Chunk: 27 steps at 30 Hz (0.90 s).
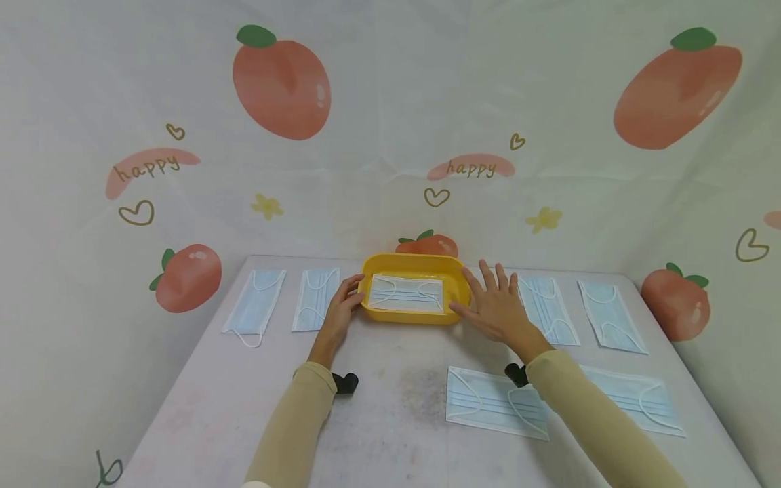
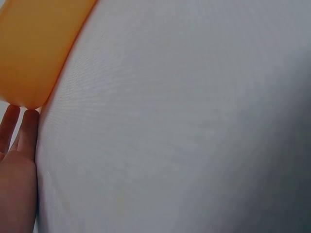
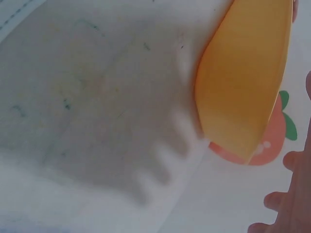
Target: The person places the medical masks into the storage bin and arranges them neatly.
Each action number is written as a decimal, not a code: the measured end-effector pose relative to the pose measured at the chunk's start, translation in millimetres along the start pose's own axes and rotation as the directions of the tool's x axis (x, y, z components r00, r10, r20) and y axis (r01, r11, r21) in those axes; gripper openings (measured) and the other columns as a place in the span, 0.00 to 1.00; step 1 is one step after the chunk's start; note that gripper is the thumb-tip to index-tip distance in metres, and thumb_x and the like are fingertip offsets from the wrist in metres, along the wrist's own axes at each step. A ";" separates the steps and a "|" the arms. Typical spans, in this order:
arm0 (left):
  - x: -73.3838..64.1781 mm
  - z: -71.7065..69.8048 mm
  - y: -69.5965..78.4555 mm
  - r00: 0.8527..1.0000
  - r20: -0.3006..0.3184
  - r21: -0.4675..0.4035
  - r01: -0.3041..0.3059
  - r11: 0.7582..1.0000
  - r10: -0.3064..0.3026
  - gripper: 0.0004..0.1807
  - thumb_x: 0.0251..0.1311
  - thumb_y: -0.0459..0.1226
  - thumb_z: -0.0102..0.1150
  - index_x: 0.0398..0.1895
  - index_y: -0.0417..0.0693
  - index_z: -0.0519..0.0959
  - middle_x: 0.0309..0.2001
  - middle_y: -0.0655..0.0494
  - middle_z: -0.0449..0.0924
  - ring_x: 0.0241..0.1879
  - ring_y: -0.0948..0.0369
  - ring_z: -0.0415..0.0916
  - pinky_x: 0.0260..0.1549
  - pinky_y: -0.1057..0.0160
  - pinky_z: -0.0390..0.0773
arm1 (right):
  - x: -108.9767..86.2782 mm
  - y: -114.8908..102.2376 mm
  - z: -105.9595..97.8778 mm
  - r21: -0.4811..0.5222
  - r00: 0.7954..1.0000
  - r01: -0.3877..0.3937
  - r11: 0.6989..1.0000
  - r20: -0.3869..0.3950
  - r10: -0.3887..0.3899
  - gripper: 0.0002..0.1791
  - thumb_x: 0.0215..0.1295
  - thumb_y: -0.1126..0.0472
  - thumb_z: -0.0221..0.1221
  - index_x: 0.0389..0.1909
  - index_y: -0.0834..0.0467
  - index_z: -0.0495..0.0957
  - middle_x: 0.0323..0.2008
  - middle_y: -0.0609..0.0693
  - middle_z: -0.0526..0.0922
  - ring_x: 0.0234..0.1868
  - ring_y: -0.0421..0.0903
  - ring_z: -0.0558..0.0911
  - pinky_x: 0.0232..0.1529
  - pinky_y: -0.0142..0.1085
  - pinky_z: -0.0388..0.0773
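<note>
A yellow tray (image 1: 396,317) stands at the back of the table with a pale blue face mask (image 1: 405,295) lying flat inside it, ear loops on top. My left hand (image 1: 343,308) is at the tray's left end. In the left wrist view, its extended fingers (image 2: 29,128) meet the outside of the tray wall (image 2: 41,48). Over the tray's right end, my right hand (image 1: 497,308) holds nothing, its fingers spread wide. The right wrist view shows those fingertips (image 3: 276,200) apart from the tray's side (image 3: 243,73).
Left of the tray lie two face masks, an outer one (image 1: 255,301) and an inner one (image 1: 316,298). To the right lie two more, one (image 1: 546,312) beside my right hand and one (image 1: 612,315) farther out. Nearer, a mask (image 1: 488,403) and another (image 1: 641,400) flank my right forearm.
</note>
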<state>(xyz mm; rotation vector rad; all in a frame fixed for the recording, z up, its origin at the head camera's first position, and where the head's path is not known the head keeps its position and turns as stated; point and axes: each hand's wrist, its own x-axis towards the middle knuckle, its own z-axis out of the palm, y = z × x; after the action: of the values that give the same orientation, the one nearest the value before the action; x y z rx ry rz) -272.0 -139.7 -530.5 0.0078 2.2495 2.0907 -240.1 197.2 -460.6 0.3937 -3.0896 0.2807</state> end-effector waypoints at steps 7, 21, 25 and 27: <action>0.0 -1.4 -1.5 1.000 0.002 0.003 0.013 1.000 -0.013 0.25 0.74 0.40 0.47 0.73 0.58 0.68 0.73 0.48 0.64 0.69 0.48 0.67 0.74 0.46 0.66 | -7.4 15.3 1.6 -0.001 0.999 -0.039 0.999 0.001 0.039 0.49 0.69 0.29 0.48 0.82 0.51 0.49 0.82 0.65 0.42 0.80 0.74 0.40 0.75 0.73 0.32; -3.3 -1.6 5.0 1.000 0.009 0.004 0.022 1.000 -0.022 0.25 0.74 0.40 0.47 0.72 0.58 0.69 0.75 0.48 0.64 0.71 0.48 0.65 0.75 0.45 0.65 | -23.0 48.4 -3.1 -0.017 0.991 -0.127 0.992 0.026 0.127 0.51 0.69 0.26 0.45 0.81 0.54 0.48 0.81 0.69 0.39 0.78 0.78 0.40 0.73 0.75 0.30; -14.0 -2.6 25.1 0.998 0.042 0.009 0.046 0.999 -0.047 0.26 0.75 0.37 0.46 0.75 0.52 0.66 0.76 0.45 0.62 0.72 0.46 0.65 0.75 0.46 0.64 | -29.3 58.5 -3.6 -0.001 0.988 -0.149 0.989 0.027 0.149 0.52 0.69 0.25 0.44 0.82 0.54 0.47 0.80 0.70 0.39 0.77 0.79 0.40 0.72 0.76 0.30; -19.2 -2.7 36.4 0.997 0.055 0.017 0.058 0.998 -0.059 0.27 0.75 0.36 0.46 0.76 0.49 0.64 0.76 0.43 0.61 0.72 0.46 0.65 0.75 0.46 0.65 | -33.0 63.7 -3.4 0.011 0.987 -0.161 0.987 0.026 0.161 0.52 0.69 0.24 0.44 0.82 0.54 0.46 0.80 0.70 0.39 0.77 0.79 0.40 0.72 0.76 0.31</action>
<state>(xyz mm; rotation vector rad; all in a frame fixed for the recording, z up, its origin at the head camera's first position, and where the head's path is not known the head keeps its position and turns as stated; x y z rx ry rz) -254.5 -140.6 -493.1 0.0011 2.2067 2.0187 -224.1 266.6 -469.6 0.1483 -3.1499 0.3003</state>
